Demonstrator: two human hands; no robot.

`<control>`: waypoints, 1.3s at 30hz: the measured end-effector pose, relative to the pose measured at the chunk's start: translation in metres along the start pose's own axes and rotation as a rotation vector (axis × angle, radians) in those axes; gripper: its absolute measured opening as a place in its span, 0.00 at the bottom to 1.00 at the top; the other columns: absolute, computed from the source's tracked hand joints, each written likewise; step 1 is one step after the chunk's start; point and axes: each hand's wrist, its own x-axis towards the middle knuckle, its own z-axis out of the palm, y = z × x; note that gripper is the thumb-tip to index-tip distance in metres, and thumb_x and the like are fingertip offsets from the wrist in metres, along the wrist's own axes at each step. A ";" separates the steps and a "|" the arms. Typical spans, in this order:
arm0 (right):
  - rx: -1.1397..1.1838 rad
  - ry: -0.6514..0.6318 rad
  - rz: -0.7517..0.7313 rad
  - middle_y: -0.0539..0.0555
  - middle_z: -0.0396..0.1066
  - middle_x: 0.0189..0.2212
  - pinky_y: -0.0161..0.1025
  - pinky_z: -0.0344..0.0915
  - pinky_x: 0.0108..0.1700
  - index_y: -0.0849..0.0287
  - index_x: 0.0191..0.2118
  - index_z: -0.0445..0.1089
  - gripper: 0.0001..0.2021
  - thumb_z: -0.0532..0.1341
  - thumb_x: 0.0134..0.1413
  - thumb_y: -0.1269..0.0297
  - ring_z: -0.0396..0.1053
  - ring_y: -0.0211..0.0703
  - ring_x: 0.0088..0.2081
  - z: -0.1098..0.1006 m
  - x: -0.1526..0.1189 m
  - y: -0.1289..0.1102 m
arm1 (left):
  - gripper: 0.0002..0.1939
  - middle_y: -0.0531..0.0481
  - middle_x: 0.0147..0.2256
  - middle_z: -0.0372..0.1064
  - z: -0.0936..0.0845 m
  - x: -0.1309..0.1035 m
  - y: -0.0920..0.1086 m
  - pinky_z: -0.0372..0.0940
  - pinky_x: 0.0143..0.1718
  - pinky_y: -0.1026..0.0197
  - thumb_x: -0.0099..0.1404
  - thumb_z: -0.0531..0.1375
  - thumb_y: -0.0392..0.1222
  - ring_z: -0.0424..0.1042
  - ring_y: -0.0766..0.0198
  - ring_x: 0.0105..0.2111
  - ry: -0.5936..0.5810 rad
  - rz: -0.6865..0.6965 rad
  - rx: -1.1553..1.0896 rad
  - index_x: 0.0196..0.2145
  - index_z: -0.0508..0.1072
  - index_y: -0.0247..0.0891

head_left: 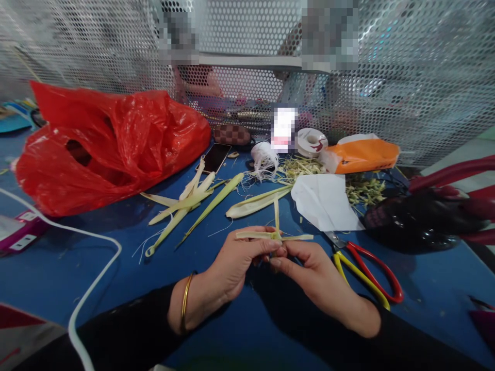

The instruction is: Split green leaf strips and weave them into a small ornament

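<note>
Folded pale-green leaf strips [277, 216], which look like corn husk, form a small cross with ends sticking out up, left and right. My left hand [240, 255] is closed, its thumb pressing the strips where they meet. Close against it, my right hand [309, 263] is closed too, thumb and fingers pinching the lower part of the same strips. My fingers hide the underside of the fold. Beyond the hands lie a wide leaf piece [257, 202], a long green leaf [216, 203] and a pile of loose strips [185, 198].
Scissors [367, 273] with red and yellow handles lie right of my right hand, beside white paper [323, 201]. Farther back are white thread [265, 158], a ribbon roll [310, 141], an orange packet [363, 154] and a phone [216, 158]. A red plastic bag [127, 139] and white cable [104, 239] occupy the left.
</note>
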 end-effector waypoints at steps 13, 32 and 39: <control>-0.049 -0.034 -0.031 0.50 0.67 0.26 0.36 0.61 0.37 0.59 0.26 0.70 0.09 0.60 0.56 0.64 0.63 0.40 0.31 0.003 -0.002 0.007 | 0.11 0.51 0.22 0.71 -0.004 0.005 -0.007 0.52 0.24 0.69 0.51 0.69 0.39 0.62 0.72 0.22 -0.050 0.018 -0.008 0.32 0.76 0.32; -0.098 0.238 0.075 0.48 0.62 0.20 0.35 0.55 0.28 0.59 0.22 0.63 0.18 0.59 0.57 0.52 0.57 0.36 0.25 -0.007 0.001 0.009 | 0.12 0.51 0.18 0.70 0.000 0.004 0.006 0.50 0.18 0.69 0.51 0.67 0.42 0.58 0.73 0.16 -0.087 0.097 0.293 0.31 0.72 0.33; -0.288 0.283 -0.018 0.46 0.58 0.19 0.35 0.53 0.27 0.58 0.22 0.60 0.17 0.56 0.59 0.55 0.55 0.36 0.24 -0.009 0.000 0.010 | 0.09 0.56 0.15 0.67 0.002 0.000 0.011 0.45 0.18 0.70 0.51 0.65 0.39 0.52 0.75 0.14 -0.049 0.023 0.340 0.29 0.70 0.34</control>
